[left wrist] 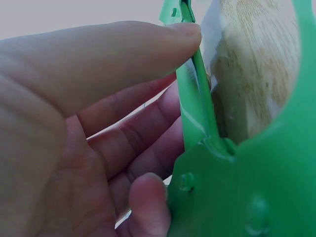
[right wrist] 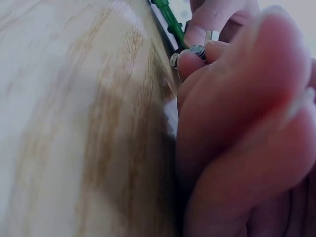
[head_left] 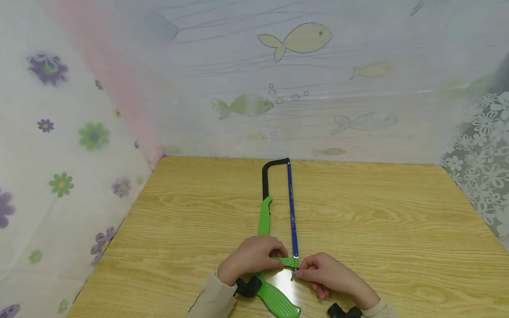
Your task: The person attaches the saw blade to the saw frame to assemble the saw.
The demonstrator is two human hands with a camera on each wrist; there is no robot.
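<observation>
A hacksaw with a green handle, a black front frame and a blue blade lies on the table, its front end pointing away from me. My left hand grips the green lower arm of the frame between thumb and fingers; in the left wrist view the thumb presses along this green arm. At the near end of the blade, my right hand pinches the metal wing nut. The right wrist view shows the threaded bolt end between the fingertips.
The wood-grained table stretches out on both sides of the saw. A wall covering printed with fish rises behind its back edge, and a flowered covering borders the left. Black wrist camera mounts sit at both wrists.
</observation>
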